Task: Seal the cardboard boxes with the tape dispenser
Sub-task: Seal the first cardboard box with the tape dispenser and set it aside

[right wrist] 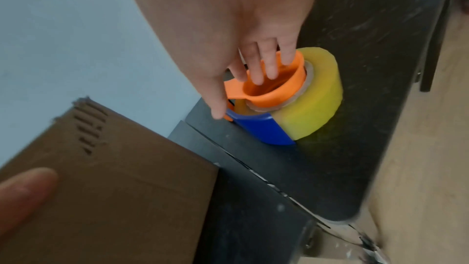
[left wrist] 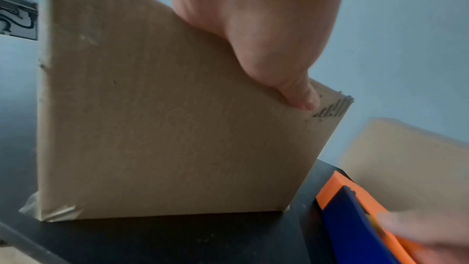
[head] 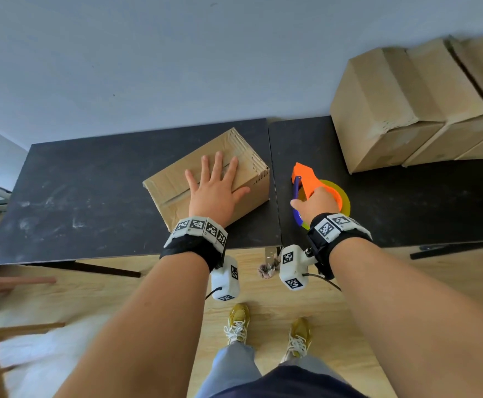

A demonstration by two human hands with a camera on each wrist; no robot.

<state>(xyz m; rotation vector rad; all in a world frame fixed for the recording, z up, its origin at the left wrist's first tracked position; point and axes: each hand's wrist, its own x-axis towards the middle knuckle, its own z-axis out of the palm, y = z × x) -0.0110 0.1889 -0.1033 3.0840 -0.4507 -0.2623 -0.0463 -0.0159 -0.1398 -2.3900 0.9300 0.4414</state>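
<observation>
A brown cardboard box [head: 174,182] lies at an angle on the black table [head: 76,196], its top flaps closed along a centre seam. My left hand [head: 220,182] rests flat on its top with fingers spread; the left wrist view shows my left hand's thumb [left wrist: 299,95] lying along the box [left wrist: 164,127] edge. Just right of the box stands the orange and blue tape dispenser [head: 310,182] with a yellowish tape roll [head: 345,201]. My right hand [right wrist: 238,96] holds the dispenser [right wrist: 276,91]: fingers reach into the orange hub, thumb presses its outer side by the blue blade guard.
A second black table [head: 406,202] joins the first at a narrow seam [head: 274,182] between box and dispenser. Several larger cardboard boxes [head: 392,104] are stacked at its far right. A pale wall stands behind the tables. A wooden floor and my shoes lie below the near edge.
</observation>
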